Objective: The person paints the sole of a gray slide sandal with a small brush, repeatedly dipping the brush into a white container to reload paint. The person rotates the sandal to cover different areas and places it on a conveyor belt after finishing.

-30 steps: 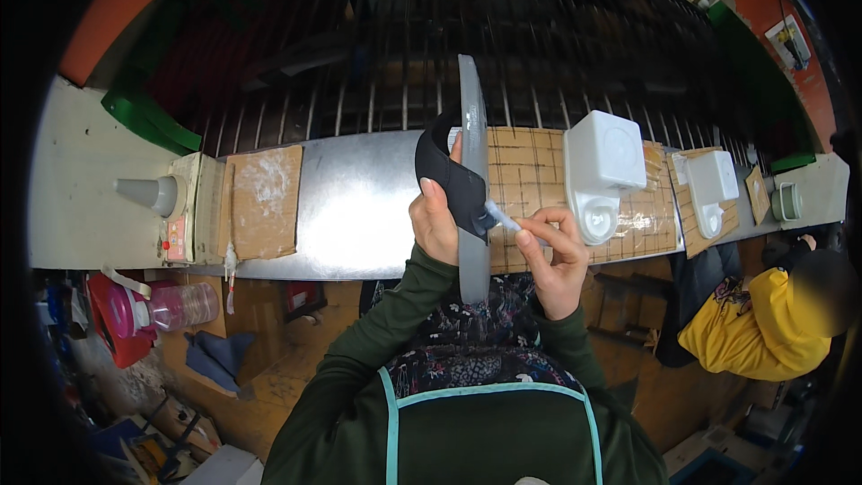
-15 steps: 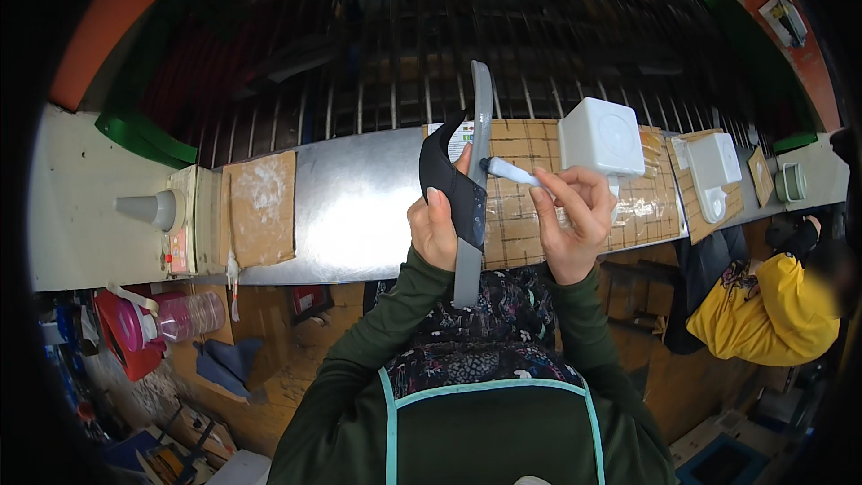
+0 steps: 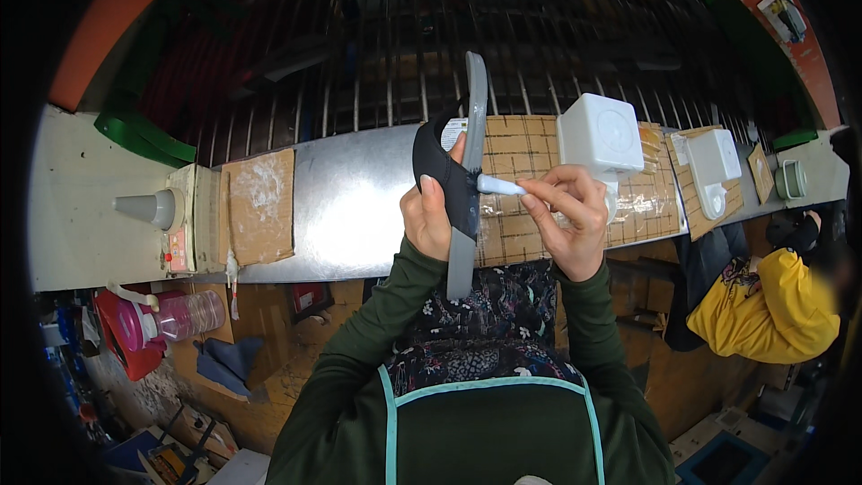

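In front of me my left hand (image 3: 428,220) grips a slipper (image 3: 477,94) with a grey sole and a wide black strap. It is held upright on its edge, my thumb on the strap and some fingers hidden inside it. My right hand (image 3: 575,220) pinches a small brush (image 3: 502,186) with a pale handle. Its tip meets the slipper's side where strap and sole join; the bristles barely show. The sole's edge looks wet there. Just beyond my right hand stands a white square container (image 3: 600,135) on a taped cardboard sheet (image 3: 516,148).
A metal bench edge (image 3: 346,198) runs across, with dark roller bars (image 3: 359,90) beyond it. To the left lie stained cardboard (image 3: 259,207) and a grey cone (image 3: 148,207). At right, a person in yellow (image 3: 759,310) sits near another white container (image 3: 709,171).
The slipper has shifted slightly left and tilted a little. The brush has moved down along the sole's side, and its handle is now closer to level.
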Tool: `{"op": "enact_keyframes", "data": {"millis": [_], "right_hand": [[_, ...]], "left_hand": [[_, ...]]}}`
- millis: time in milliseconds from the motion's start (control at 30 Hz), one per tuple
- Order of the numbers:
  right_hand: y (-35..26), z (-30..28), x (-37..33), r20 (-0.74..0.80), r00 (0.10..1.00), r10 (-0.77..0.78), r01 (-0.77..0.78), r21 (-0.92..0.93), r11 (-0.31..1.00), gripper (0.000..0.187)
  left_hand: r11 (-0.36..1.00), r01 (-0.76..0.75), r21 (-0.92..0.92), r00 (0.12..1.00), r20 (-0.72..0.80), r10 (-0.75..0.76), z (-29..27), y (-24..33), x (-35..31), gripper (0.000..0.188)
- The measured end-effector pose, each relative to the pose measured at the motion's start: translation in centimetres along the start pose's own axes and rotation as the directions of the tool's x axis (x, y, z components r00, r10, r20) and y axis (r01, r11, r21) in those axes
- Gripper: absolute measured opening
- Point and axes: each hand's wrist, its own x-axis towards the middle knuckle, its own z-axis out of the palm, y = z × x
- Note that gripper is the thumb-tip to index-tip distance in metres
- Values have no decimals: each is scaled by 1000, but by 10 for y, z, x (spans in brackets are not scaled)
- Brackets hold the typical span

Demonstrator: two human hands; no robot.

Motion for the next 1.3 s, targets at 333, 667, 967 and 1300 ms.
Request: {"op": "enact_keyframes", "data": {"millis": [333, 667, 967, 1300], "right_hand": [[2, -3, -2, 55, 998, 6, -9, 53, 999, 21], [-1, -7, -2, 79, 997, -12, 8, 51, 999, 22], [-5, -10, -2, 76, 996, -52, 50, 23, 998, 21], [-4, -15, 0, 152, 986, -69, 57, 85, 995, 19]], "left_hand": [[999, -38, 20, 998, -51, 39, 1, -3, 5, 67], [998, -62, 27, 991, -121, 65, 4, -6, 12, 61], [979, -191, 74, 965, -168, 201, 5, -9, 23, 57], [977, -15, -212, 1000, -18, 12, 3, -9, 26, 70]]}}
